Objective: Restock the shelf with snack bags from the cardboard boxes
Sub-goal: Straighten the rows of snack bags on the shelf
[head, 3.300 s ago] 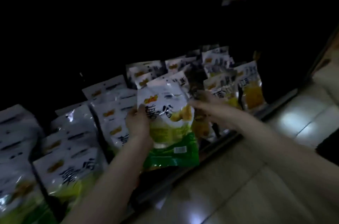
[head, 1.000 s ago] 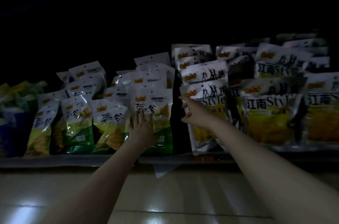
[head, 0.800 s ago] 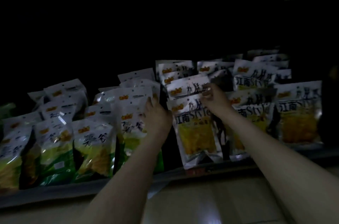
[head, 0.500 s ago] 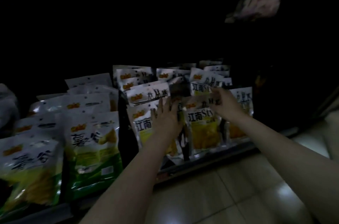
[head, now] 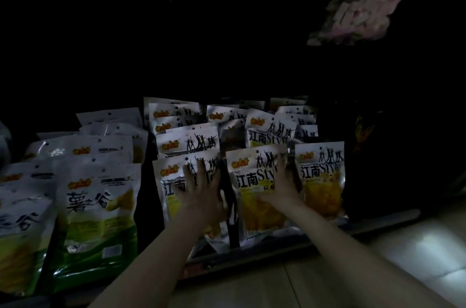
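Left hand (head: pixel 201 189): fingers straight and spread, pressed flat on the front yellow-and-white foil snack bag (head: pixel 174 196) of its row.
Right hand (head: pixel 282 181): likewise flat and spread, on the neighbouring yellow foil snack bag (head: pixel 254 196).
Low dark shelf (head: pixel 378 225): rows of upright yellow bags; green-and-white foil bags (head: pixel 98 209) stand at left.
Cardboard boxes: not in view.
Progress: shelf looks largely filled; I judge this is straightening, with any remaining stock unseen.
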